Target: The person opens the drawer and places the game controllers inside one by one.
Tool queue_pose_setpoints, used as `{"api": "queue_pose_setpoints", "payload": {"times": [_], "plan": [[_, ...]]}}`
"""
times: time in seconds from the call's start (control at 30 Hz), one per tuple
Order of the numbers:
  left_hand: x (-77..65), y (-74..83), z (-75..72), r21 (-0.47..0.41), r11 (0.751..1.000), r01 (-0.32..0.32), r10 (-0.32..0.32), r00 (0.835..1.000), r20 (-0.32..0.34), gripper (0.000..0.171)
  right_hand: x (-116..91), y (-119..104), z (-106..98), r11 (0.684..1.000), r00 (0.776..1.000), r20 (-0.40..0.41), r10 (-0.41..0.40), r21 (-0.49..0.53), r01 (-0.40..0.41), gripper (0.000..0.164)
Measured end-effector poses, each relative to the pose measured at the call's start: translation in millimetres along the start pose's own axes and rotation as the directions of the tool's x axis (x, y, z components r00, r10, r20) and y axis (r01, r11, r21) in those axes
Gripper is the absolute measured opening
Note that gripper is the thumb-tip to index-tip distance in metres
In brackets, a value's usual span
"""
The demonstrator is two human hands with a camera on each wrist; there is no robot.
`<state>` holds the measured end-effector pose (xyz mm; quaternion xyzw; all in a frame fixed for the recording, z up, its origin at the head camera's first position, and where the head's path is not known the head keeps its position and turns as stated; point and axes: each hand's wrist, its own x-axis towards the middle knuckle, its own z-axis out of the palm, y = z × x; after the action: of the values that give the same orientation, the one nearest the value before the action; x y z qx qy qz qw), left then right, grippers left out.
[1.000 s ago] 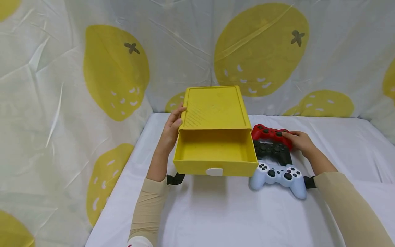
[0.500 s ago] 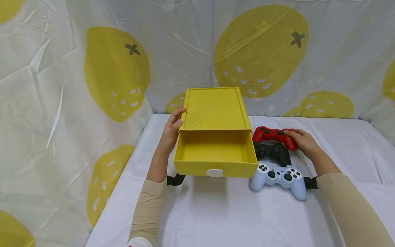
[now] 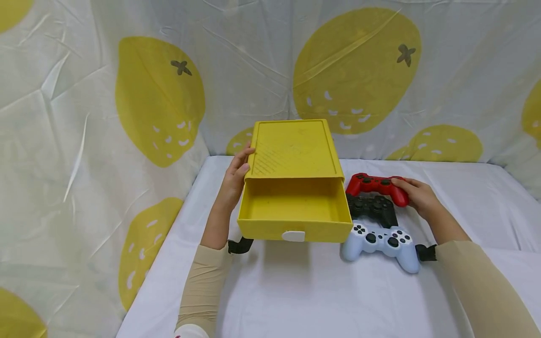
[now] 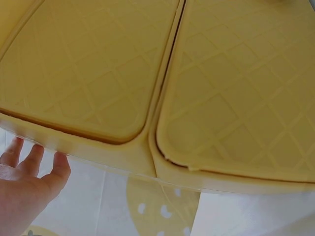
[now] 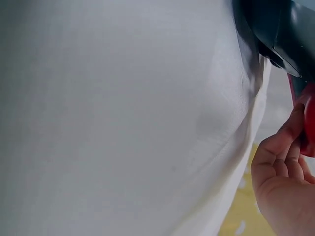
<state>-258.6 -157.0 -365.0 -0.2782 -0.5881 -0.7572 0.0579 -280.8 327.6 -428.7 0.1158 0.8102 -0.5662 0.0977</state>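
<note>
A yellow drawer box [image 3: 294, 148] stands with its drawer [image 3: 295, 230] pulled out at the front; nothing lies in the part of it I can see. My left hand [image 3: 233, 180] touches the box's left side, and the left wrist view shows the fingertips [image 4: 60, 161] against that wall. On the right, my right hand [image 3: 418, 197] pinches the right grip of a red game controller [image 3: 367, 183] between thumb and fingers. A black game controller [image 3: 372, 209] lies just in front of the red one. Nearest to me is a light blue game controller [image 3: 380, 244].
A white cloth [image 3: 296, 295] covers the table. Behind and to the left hangs a sheet [image 3: 249, 61] printed with lemons. The box stands close beside the left ends of the controllers.
The red controller has shifted right and slightly toward me, with my right hand moving along. My left hand and the yellow box have stayed in place.
</note>
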Motion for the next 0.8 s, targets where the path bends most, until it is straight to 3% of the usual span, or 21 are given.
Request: {"api": "queue_pose_setpoints", "payload": {"times": [0.13, 0.27, 0.5, 0.8], "plan": [[0.9, -0.3, 0.0, 0.008, 1.0, 0.0, 0.0, 1.0, -0.002, 0.04, -3, 1, -2, 0.999, 1.0, -0.02, -0.002, 0.043, 0.003, 0.094], [1.5, 0.0, 0.2, 0.021, 1.0, 0.004, -0.004, 1.0, -0.009, 0.05, -8, -1, -4, 0.989, 0.999, -0.041, 0.014, 0.15, -0.007, 0.096], [2.2, 0.8, 0.6, 0.027, 1.0, 0.006, -0.006, 1.0, -0.007, 0.05, -21, -10, -8, 0.916, 0.999, -0.04, 0.02, 0.402, -0.002, 0.095], [3.9, -0.6, 0.1, 0.031, 0.999, 0.013, -0.013, 1.0, -0.011, 0.048, -37, -24, -11, 0.846, 1.0, -0.014, -0.016, 0.532, 0.021, 0.079]]}}
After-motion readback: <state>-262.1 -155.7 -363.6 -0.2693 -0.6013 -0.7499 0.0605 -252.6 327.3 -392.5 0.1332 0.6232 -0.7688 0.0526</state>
